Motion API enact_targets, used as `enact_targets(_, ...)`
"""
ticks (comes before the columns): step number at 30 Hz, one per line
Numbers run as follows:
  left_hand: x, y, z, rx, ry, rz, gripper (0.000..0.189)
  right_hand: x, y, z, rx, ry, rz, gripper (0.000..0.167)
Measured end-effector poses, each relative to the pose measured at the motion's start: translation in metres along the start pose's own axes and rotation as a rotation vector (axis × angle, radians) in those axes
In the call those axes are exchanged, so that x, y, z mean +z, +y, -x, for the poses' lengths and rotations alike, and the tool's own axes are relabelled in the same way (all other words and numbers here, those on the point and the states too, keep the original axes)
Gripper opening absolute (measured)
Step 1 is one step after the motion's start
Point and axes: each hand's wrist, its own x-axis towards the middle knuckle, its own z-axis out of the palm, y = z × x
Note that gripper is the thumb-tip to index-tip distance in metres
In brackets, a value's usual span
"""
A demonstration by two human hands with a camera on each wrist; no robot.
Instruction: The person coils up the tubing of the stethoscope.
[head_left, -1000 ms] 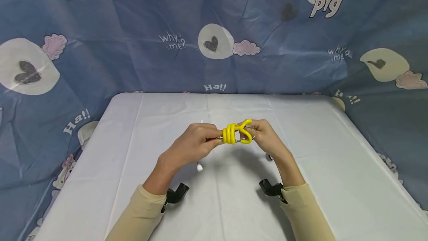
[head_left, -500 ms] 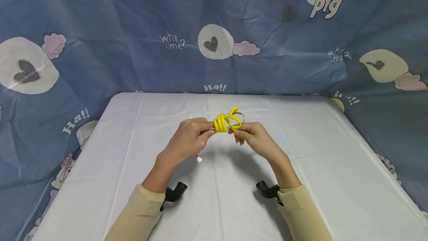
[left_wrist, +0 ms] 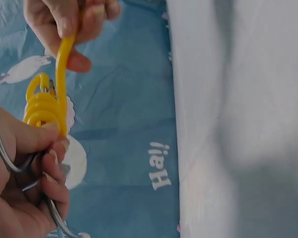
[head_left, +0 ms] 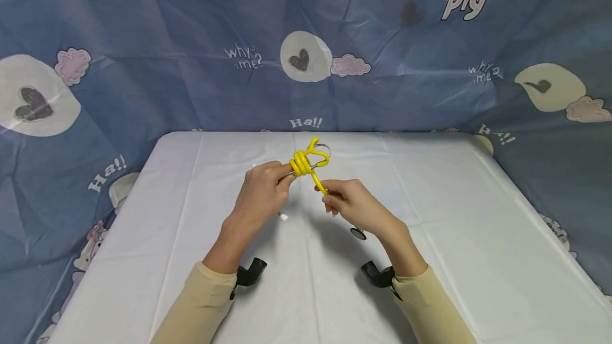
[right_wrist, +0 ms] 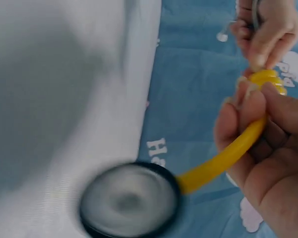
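A yellow stethoscope is held above the table, part of its tubing wound in several coils round its metal ear tubes. My left hand pinches the coils at their near end, with the metal ear tubes running through its palm in the left wrist view. One white ear tip shows below that hand. Lower and to the right, my right hand grips the free stretch of tubing between thumb and fingers. From it hangs the round chest piece, blurred in the right wrist view.
A white cloth covers the table. Behind it and at both sides hangs a blue printed curtain. Black wrist camera mounts sit below both hands.
The coiled part has moved left and up with my left hand. My right hand has left the loop end and now holds the free tubing drawn down to the right; the chest piece shows below.
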Motion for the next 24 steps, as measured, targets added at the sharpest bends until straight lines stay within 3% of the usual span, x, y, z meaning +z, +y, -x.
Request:
enact_targets(4, -0.002, -0.008, 0.0, -0.047, 0.029, -0.031, 0.012, 0.002, -0.009, 0.002, -0.029, -0.013, 0.035, 0.022)
enact_targets(8, -0.003, -0.012, -0.001, -0.073, 0.035, -0.046, 0.011, 0.003, -0.019, 0.005, -0.061, -0.011, -0.026, 0.04)
enact_targets(15, -0.004, -0.012, -0.003, -0.093, -0.004, -0.041, 0.014, 0.0, -0.024, 0.012, -0.17, -0.051, -0.114, 0.016)
enact_targets(19, -0.004, -0.013, -0.002, -0.091, 0.0, -0.04, 0.014, -0.004, -0.025, 0.014, -0.237, -0.091, -0.175, 0.019)
enact_targets(24, -0.006, -0.011, -0.002, -0.075, 0.018, -0.039, 0.011, -0.01, -0.025, 0.018, -0.263, -0.141, -0.248, 0.028)
